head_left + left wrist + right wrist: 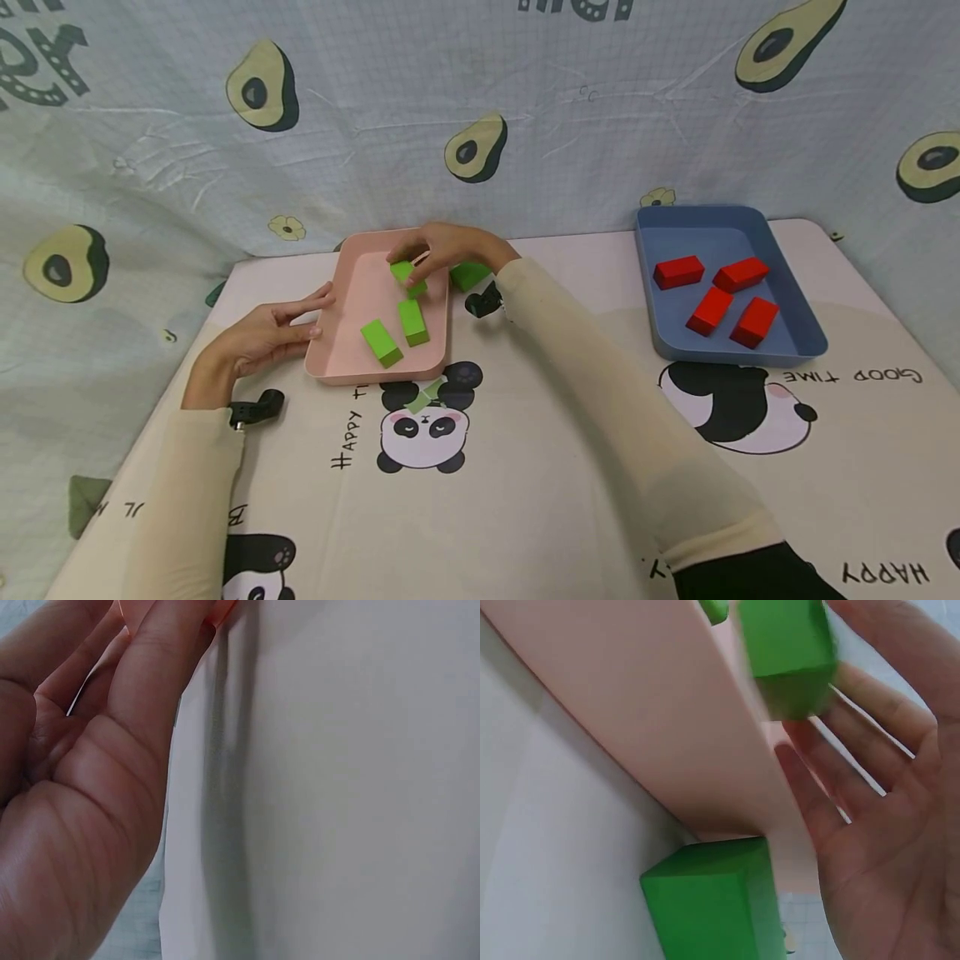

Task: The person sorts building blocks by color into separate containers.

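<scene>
My right hand [442,248] pinches a green block [416,289] over the far right part of a pink tray [352,275]. Its thumb covers part of that block. Two more green blocks, one on the left [381,342] and one on the right [413,322], lie apart on the tray floor. Another green block [470,275] stands outside, close by the tray's right wall and partly behind my right wrist; the right wrist view shows this block [705,900] low down. My left hand [266,333] holds the tray's left rim between thumb and fingers.
A blue tray [671,329] with several red blocks [709,311] stands at the right. Behind the table hangs a cloth [375,167] with avocado prints. The tablecloth [540,467] has panda prints. Each wrist wears a small black camera [257,408].
</scene>
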`<state>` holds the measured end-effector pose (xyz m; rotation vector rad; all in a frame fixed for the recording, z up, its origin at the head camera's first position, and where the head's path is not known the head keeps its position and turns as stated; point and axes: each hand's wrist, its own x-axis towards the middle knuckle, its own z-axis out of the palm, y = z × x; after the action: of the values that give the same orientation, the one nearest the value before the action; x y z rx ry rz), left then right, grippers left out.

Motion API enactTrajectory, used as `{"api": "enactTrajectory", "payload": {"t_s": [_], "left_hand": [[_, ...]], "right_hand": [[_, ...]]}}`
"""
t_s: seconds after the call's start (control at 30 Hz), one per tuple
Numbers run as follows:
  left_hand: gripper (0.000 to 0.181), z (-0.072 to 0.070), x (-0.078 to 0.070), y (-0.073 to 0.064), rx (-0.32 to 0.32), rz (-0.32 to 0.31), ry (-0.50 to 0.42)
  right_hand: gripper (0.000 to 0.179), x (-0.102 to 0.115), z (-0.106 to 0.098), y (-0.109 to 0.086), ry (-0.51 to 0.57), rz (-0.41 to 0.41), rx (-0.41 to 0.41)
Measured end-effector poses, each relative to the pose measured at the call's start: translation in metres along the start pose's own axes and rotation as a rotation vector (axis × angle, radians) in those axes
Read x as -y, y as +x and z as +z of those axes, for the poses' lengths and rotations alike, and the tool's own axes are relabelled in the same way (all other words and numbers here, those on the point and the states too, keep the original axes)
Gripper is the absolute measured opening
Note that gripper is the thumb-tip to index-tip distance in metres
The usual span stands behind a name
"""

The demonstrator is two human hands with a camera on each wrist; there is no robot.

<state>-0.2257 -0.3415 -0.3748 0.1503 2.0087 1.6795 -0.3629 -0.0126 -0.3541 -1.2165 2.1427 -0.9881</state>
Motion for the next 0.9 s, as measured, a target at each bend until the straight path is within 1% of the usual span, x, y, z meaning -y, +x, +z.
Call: {"api": "enactTrajectory", "payload": {"t_s": [0.13,0.23,0.47,0.57,0.6,0.73,0.9], "left_hand": [[0.063,0.001,0.000,0.000,0.004,0.008,0.002],[0.062,0.001,0.001,0.000,0.003,0.012,-0.004],[0.061,0.001,0.001,-0.001,-0.008,0.010,0.004],[0.063,0.001,0.000,0.000,-0.005,0.006,-0.008],[0.063,0.002,0.000,0.000,-0.003,0.010,0.001],[0.063,0.001,0.001,-0.002,-0.015,0.012,0.027],[0.063,-0.001,0.001,0.000,-0.011,0.014,0.054]], "right_hand": [[0.067,0.001,-0.003,-0.003,0.001,-0.032,0.027],[0.065,0.003,-0.007,-0.010,-0.016,-0.043,0.009],[0.054,-0.001,-0.017,-0.029,-0.101,-0.008,-0.066],[0.052,-0.006,-0.020,-0.039,-0.110,0.002,-0.090],[0.052,-0.008,-0.021,-0.043,-0.113,0.005,-0.105],[0.050,-0.013,-0.019,-0.055,-0.144,0.010,-0.163],[0.048,-0.026,-0.011,-0.073,-0.139,0.013,-0.246]]}}
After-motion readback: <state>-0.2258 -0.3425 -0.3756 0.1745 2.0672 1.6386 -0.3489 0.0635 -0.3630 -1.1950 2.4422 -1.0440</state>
